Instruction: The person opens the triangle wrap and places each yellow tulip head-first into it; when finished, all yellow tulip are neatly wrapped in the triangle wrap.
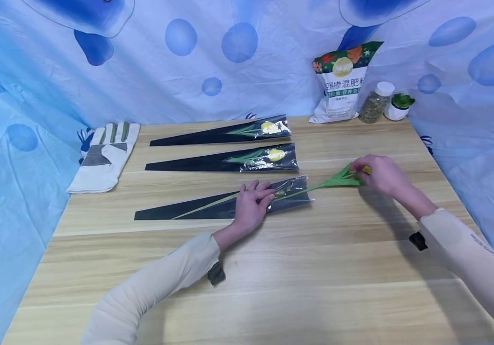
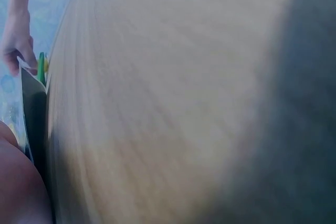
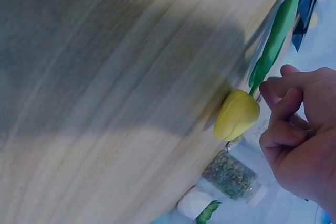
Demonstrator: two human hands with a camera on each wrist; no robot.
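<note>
While pressing flat, fingers straight, on the nearest plastic sleeve (image 1: 225,203) — left hand (image 1: 252,201) holding it down mid-bench. Right hand (image 1: 380,173) well apart toward the right edge, fingers curled and pinching the yellow tulip (image 3: 237,114) just below its bloom; green leaves (image 1: 337,179) and stem stretched between sleeve mouth and fingers, stem end inside the sleeve. Behind, toward the far edge, two more wrapped tulips (image 1: 234,158) lying parallel. At the far left corner, a work glove (image 1: 104,155). At the far right corner — a fertiliser bag (image 1: 343,81), a small jar (image 1: 376,102), a tiny potted plant (image 1: 399,106).
</note>
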